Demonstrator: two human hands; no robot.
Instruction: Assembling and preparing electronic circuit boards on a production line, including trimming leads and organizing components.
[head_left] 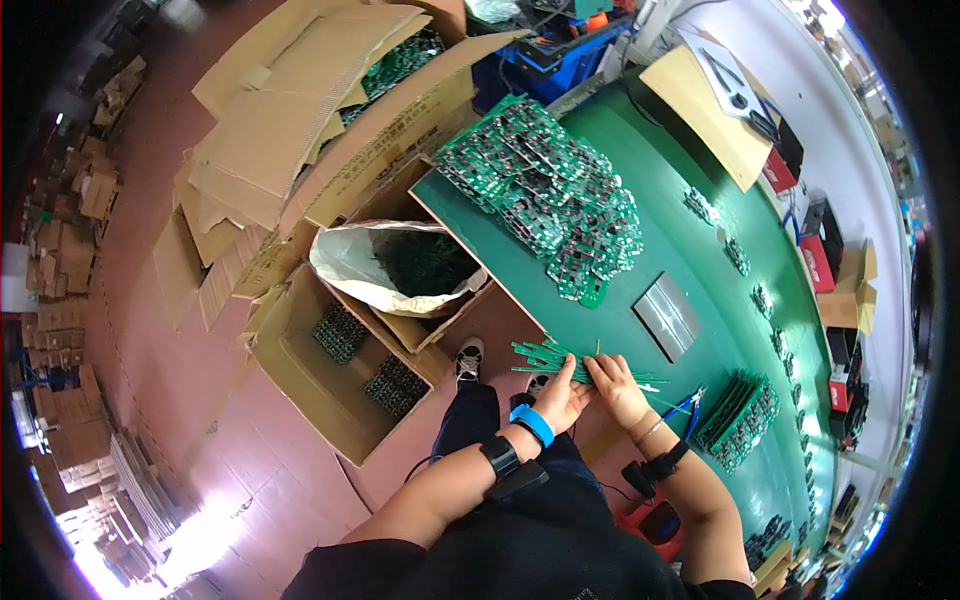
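The smooth green counter (690,250) curves ahead and to the right, bearing a jagged, glinting pile of circuit boards (555,190). Left of it gapes a crumpled white sack (345,255). A flat grey metal plate (667,317) lies beyond the hands. The left hand (565,400) and right hand (618,388) sit side by side, fingers closed around a bundle of thin green strips (540,356). The strips' long axis runs roughly left to right through both grips; neither hand is nearer, and stiff, narrow ends fan out leftward.
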